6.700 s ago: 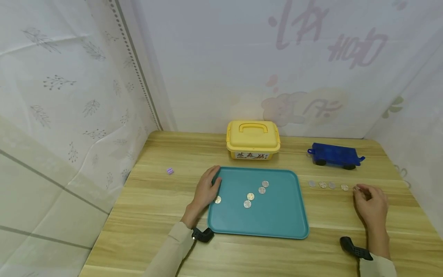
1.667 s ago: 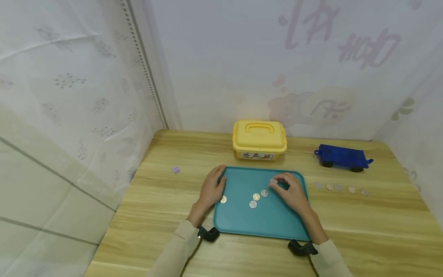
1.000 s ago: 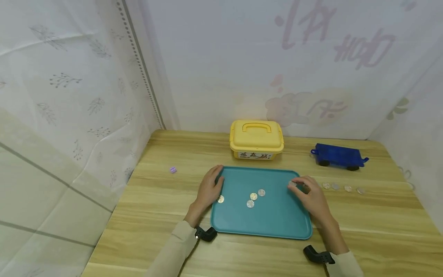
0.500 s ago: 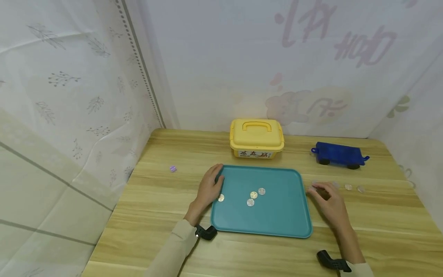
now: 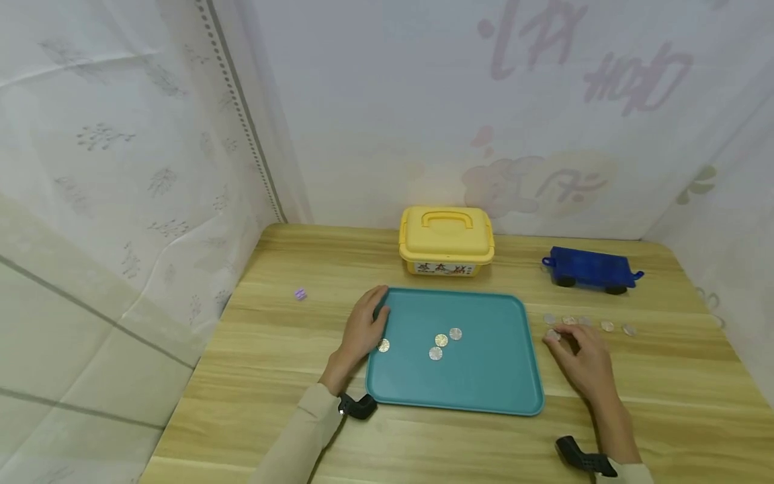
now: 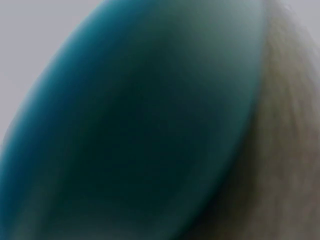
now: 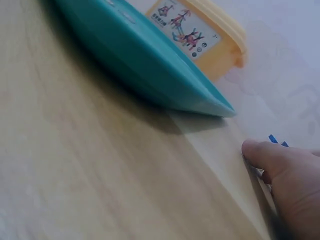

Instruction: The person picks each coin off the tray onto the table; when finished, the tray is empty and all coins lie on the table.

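The right hand point(image 5: 585, 363) pinches one coin point(image 5: 553, 335), now moved from over the teal tray point(image 5: 490, 380) to beside five coins point(image 5: 607, 326) on the worktop point(image 5: 459, 450); four tray coins point(image 5: 455, 333) remain, so the transfer seems partway. The left hand point(image 5: 360, 328), fingers relaxed, rests at the tray's left rim.

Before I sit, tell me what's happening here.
A person's right hand pinches a coin-like disc beside five others in a row on the table, right of the teal tray. The left hand rests at the tray's left edge. Four discs lie in the tray; the yellow box behind it is closed.
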A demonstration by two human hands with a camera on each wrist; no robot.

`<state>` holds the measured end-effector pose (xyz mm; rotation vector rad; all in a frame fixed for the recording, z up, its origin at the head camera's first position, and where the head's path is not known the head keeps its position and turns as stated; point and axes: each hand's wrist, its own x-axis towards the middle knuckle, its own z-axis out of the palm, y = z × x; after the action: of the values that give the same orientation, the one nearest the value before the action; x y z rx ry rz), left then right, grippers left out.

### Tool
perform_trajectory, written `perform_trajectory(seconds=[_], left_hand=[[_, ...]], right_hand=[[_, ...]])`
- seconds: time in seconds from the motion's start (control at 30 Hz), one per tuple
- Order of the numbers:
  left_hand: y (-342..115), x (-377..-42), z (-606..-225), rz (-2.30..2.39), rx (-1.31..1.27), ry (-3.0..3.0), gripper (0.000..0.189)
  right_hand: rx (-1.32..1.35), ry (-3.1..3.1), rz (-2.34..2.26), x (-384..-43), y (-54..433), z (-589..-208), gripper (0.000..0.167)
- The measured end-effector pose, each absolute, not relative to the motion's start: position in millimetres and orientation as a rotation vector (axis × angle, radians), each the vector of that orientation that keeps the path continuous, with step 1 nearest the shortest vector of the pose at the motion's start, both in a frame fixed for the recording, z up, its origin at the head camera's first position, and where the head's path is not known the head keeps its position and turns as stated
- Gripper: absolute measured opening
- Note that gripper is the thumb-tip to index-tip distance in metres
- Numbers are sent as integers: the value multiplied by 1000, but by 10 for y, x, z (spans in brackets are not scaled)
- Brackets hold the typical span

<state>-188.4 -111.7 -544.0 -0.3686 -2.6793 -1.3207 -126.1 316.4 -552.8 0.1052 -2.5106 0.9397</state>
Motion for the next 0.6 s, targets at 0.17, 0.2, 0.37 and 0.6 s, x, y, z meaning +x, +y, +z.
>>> perform_trajectory(seconds=[0.17, 0.2, 0.37, 0.6], left_hand=[[-1119, -1879, -5445, -1319, -355, -2685, 46], [-1122, -1877, -5447, -1320, -354, -2687, 46], [-1126, -1878, -5457, -1318, -357, -2686, 47], [-1128, -1901, -5466, -1318, -362, -2687, 46]], right_hand=[[144, -2500, 945, -1269, 3154, -5518, 21], [147, -2496, 945, -1270, 3151, -5518, 20], [150, -2500, 925, -1274, 3142, -5514, 21], [134, -2511, 935, -1261, 3129, -5500, 23]])
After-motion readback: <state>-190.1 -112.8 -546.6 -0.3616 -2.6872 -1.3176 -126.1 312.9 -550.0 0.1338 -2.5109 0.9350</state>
